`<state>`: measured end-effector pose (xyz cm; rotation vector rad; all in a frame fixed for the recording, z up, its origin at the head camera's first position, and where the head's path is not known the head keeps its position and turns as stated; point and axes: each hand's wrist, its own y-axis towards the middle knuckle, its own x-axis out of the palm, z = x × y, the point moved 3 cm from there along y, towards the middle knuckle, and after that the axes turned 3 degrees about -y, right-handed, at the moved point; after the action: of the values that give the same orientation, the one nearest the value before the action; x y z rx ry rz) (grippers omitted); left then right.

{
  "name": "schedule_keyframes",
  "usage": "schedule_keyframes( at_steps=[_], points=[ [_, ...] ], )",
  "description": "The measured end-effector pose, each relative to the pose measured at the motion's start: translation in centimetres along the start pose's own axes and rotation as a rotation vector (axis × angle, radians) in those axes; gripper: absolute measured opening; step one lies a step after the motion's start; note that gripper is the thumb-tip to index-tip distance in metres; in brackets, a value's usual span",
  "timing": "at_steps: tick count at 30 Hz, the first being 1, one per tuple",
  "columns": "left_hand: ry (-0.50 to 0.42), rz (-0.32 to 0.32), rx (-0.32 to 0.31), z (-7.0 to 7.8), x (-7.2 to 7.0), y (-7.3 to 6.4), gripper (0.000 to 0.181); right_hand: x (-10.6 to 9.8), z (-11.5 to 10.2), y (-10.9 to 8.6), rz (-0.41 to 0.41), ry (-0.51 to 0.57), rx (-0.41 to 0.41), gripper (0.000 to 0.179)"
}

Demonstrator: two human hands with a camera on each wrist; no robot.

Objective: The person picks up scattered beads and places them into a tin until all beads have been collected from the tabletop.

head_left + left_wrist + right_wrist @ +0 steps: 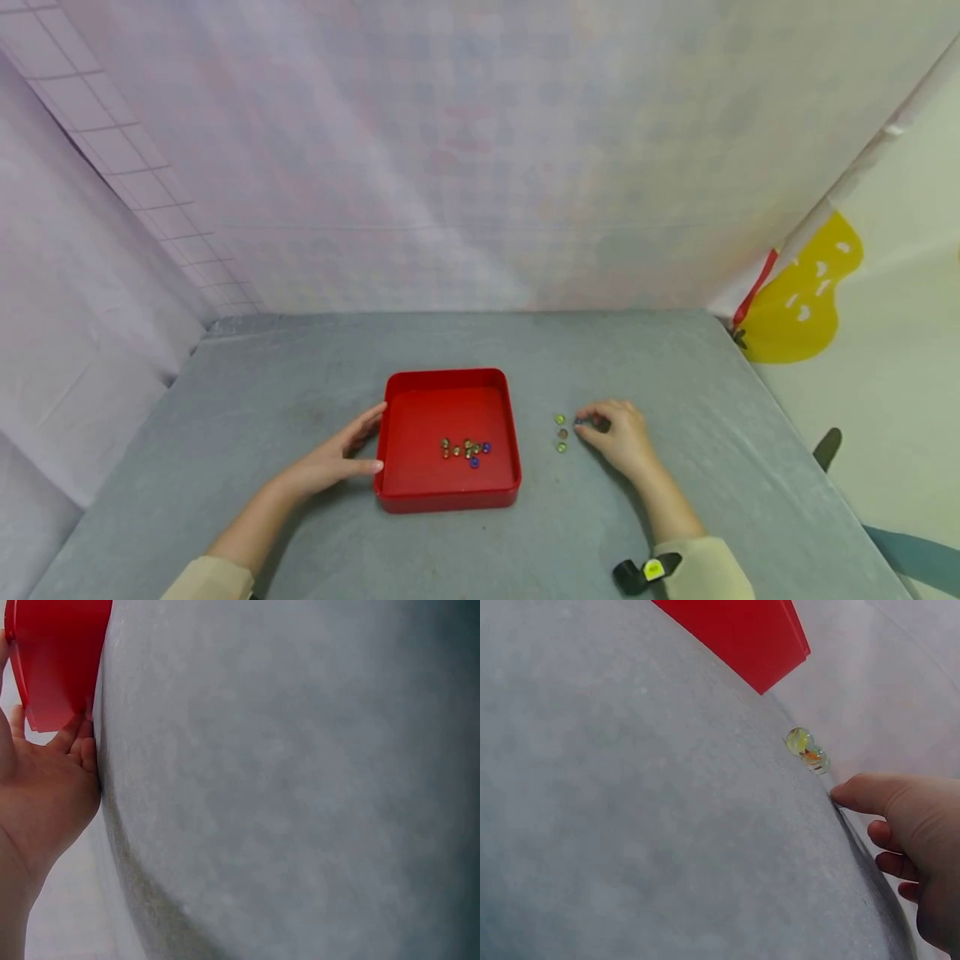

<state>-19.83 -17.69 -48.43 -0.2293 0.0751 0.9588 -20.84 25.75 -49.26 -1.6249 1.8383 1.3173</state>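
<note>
Presumably to steady it, the left hand (337,457) lies spread, fingers and thumb extended, against the left wall of the red tray (450,502) at lower centre, its mouth upward, sides running nearly up-frame. At lower right, the right hand (622,439) seems to pinch a mostly hidden blue marble (579,422); round, it has no long axis.

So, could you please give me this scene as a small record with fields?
Left hand: touches left side of red square tray
Right hand: appears to pinch a blue marble
Tray contents: clustered glass marbles, two of them blue
Three loose marbles: roughly in line, between tray and right hand
Surface: gray cloth
</note>
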Motion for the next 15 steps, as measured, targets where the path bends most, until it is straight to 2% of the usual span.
schedule_keyframes(
  at_steps=[9, 15],
  points=[
    [0.001, -0.012, 0.028, 0.12, 0.02, -0.01, 0.08, -0.12, -0.13, -0.03, -0.002, 0.0, 0.003, 0.015],
    [0.002, -0.008, 0.015, -0.02, -0.02, 0.02, 0.08, -0.32, -0.37, -0.02, -0.012, -0.008, 0.02, 0.015]
  ],
)
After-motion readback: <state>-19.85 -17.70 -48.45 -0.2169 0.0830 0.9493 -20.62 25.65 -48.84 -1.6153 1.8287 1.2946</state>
